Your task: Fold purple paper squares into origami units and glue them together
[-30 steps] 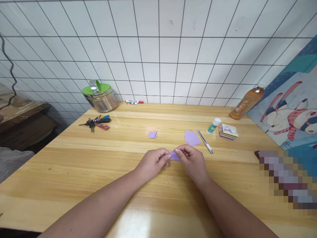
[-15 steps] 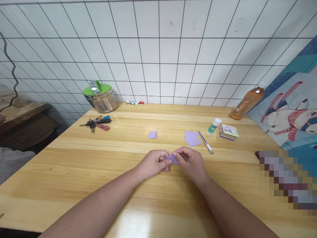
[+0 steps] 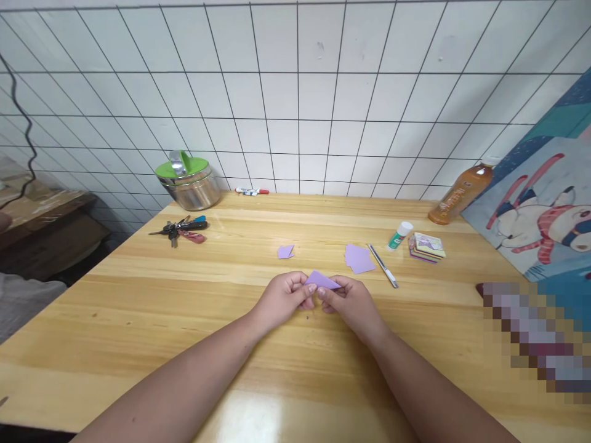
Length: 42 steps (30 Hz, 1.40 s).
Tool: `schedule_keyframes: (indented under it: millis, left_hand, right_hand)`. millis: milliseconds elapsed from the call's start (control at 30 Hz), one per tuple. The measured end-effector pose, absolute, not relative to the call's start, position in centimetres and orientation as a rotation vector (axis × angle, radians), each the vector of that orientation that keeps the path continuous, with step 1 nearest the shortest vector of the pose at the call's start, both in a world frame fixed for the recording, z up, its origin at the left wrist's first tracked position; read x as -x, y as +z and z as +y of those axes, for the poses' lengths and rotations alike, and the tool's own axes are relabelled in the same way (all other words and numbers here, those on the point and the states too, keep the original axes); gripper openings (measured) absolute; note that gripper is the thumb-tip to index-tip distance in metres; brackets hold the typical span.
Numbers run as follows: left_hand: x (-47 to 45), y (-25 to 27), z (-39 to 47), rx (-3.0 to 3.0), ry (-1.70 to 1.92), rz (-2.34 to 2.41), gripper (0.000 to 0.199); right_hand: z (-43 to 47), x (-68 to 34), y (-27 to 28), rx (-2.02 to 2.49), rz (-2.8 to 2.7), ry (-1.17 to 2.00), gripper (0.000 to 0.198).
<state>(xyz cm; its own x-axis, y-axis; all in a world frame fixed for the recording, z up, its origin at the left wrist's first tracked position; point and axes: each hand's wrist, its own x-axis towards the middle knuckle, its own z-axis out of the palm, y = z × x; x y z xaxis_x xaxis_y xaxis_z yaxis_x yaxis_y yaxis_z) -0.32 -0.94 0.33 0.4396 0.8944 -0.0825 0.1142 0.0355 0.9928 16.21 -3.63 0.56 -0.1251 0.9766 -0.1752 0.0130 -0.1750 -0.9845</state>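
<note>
Between my two hands is a small piece of purple paper (image 3: 322,280), folded into a triangle with its point away from me. My left hand (image 3: 286,296) pinches its left corner, thumb on top. On the right corner my right hand (image 3: 353,304) has a similar pinch, the thumbs close together at the lower edge. Beyond my left hand lies a small folded purple paper piece (image 3: 285,251). A loose stack of purple paper sheets (image 3: 359,259) lies beyond my right hand, with a utility knife (image 3: 383,266) beside it.
A glue stick (image 3: 399,236) and a block of coloured paper (image 3: 427,247) are at the right. Farther back stand a tea bottle (image 3: 463,192) and a green-lidded steel pot (image 3: 188,181). Keys (image 3: 178,230) lie at the left, markers (image 3: 252,191) along the tiled wall.
The purple paper has turned up between my fingers, so its triangle now shows above the thumbs. My right hand has shifted its hold to the paper's right corner.
</note>
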Motion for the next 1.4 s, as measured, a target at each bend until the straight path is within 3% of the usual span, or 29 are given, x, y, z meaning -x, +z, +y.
schedule_keyframes:
  millis: [300, 533, 700, 800, 933, 1400]
  left_hand:
    - [0.6, 1.1, -0.5, -1.506, 0.763, 1.06, 0.024]
    - [0.9, 1.0, -0.3, -1.437, 0.724, 1.03, 0.027]
    - [2.0, 0.6, 0.7, -1.29, 0.799, 1.081, 0.029]
    - [2.0, 0.5, 0.9, -1.233, 0.81, 1.061, 0.03]
    - [1.0, 0.3, 0.1, -1.286, 0.743, 1.008, 0.032]
    - [1.3, 0.5, -0.3, -1.413, 0.462, 0.864, 0.035]
  right_hand:
    - [-3.2, -17.4, 0.8, 1.405, -1.219, 1.314, 0.024]
    - [-3.1, -18.4, 1.5, 1.442, -1.282, 1.251, 0.033]
    - [-2.4, -20.5, 1.5, 1.433, -1.023, 1.178, 0.038]
    - [-2.5, -20.0, 1.3, 1.4, -1.056, 1.27, 0.041]
    - [-3.3, -17.4, 0.8, 1.346, -1.228, 1.414, 0.037]
    - [-3.5, -16.3, 0.2, 1.453, -1.365, 1.273, 0.023]
